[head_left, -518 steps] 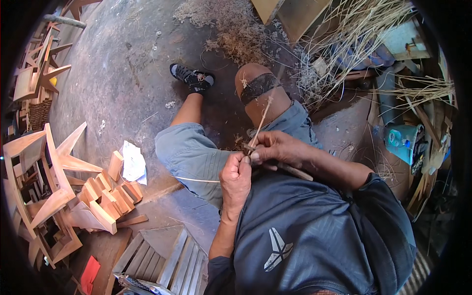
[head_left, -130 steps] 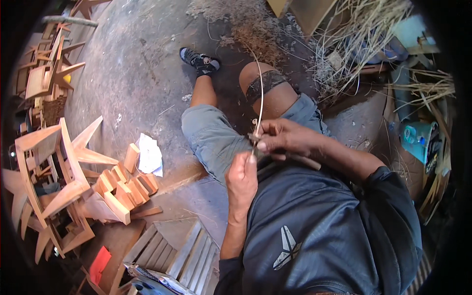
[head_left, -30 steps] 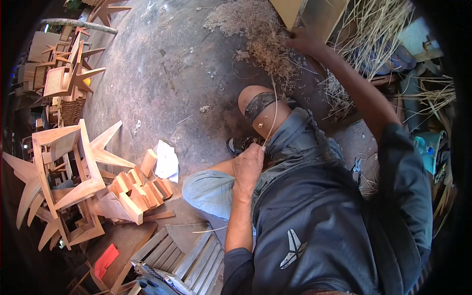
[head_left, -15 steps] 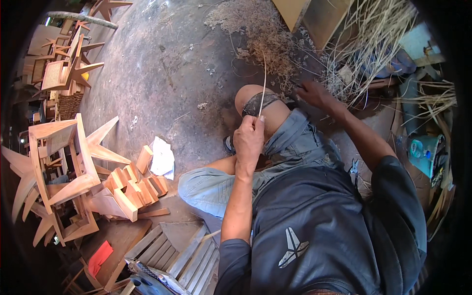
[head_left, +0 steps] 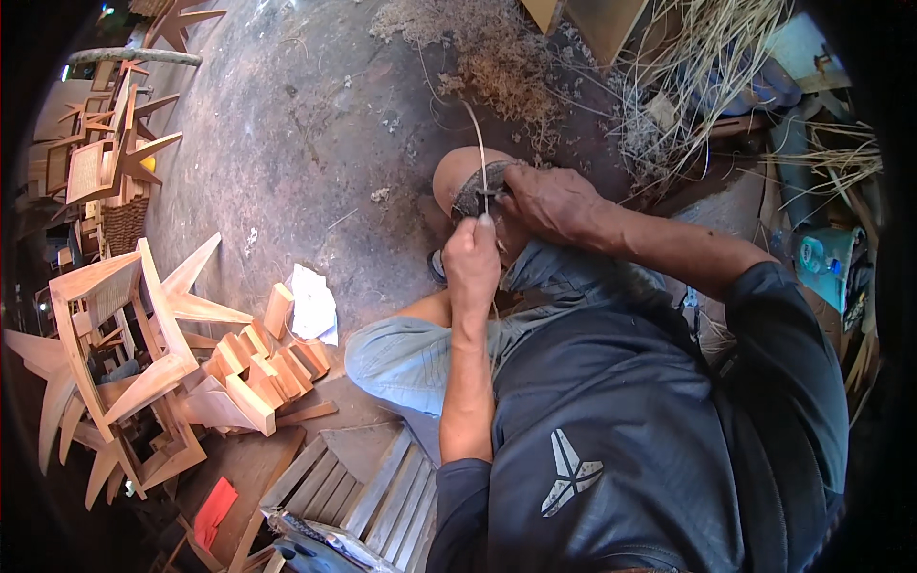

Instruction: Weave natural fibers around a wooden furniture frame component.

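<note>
In the head view, the person sits over the grey, stained floor (head_left: 287,143) with both hands close together above a dark, patterned band (head_left: 467,199) around the bent right knee; the left hand (head_left: 473,258) pinches a long, thin, pale strip (head_left: 475,129) between thumb and fingertips; the right hand (head_left: 559,203) is curled around a short, dark, blade-like tool (head_left: 491,193), which lies crosswise against that strip just beyond the left thumb. The strip's free end arches away over the knee; a thin line hangs below the left hand, though I cannot tell whether it is the same strip.

Ahead lies a tangled heap of tan shavings (head_left: 506,72); to its right is a loose bundle of dry, straw-coloured strands (head_left: 702,76); off to the left, a stack of pale-orange wooden blocks (head_left: 253,368) sits near a crumpled white sheet (head_left: 313,304).

As I read it, the step in hand is scraping or trimming 1 strip along its length; the next move would call for a firm left pinch, even pressure from the right hand, and the left thumb kept clear of the tool's edge.
</note>
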A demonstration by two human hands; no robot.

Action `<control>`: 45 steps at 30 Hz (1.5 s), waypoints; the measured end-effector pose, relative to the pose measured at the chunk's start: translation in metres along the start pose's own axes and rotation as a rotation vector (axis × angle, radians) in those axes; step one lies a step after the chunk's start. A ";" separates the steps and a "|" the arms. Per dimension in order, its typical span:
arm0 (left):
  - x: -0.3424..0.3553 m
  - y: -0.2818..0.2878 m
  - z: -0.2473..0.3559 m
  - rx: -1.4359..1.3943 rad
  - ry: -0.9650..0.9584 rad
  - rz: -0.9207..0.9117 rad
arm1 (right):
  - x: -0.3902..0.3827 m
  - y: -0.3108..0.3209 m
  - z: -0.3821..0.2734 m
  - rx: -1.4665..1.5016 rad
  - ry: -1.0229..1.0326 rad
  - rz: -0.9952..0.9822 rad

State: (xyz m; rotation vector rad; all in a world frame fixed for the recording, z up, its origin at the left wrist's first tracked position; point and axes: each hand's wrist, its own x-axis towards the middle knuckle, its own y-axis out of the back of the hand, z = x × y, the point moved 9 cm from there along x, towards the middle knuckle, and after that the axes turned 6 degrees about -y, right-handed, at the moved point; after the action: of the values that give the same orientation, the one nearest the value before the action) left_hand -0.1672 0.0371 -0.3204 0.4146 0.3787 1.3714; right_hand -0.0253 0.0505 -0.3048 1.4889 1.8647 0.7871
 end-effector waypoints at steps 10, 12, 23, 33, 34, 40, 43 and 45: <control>-0.279 0.109 -0.037 -0.473 0.967 -0.180 | 0.008 0.010 0.009 -0.066 0.016 0.094; -0.277 0.109 -0.027 -0.643 0.889 -0.096 | 0.011 0.008 0.020 -0.015 -0.063 0.031; 0.005 -0.011 0.027 -0.334 0.285 -0.172 | 0.014 0.039 0.049 0.186 -0.346 -0.098; -0.071 0.020 0.005 -0.032 0.147 -0.155 | -0.001 0.011 0.015 0.000 -0.124 -0.034; -0.096 0.034 -0.005 -0.109 0.308 -0.155 | -0.002 0.010 0.013 0.007 -0.111 -0.047; -0.220 0.080 -0.026 -0.272 0.780 -0.164 | 0.006 -0.002 0.002 0.015 -0.052 -0.069; -0.286 0.118 -0.038 -0.159 0.866 -0.172 | 0.005 0.000 0.005 0.031 -0.083 -0.083; -0.316 0.131 -0.026 -0.388 0.988 -0.103 | 0.008 -0.005 0.004 0.035 -0.091 -0.108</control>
State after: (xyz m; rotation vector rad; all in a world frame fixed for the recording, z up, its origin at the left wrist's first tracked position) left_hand -0.3424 -0.2534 -0.2720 -0.6353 0.8963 1.4314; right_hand -0.0265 0.0576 -0.3121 1.4087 1.8816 0.6290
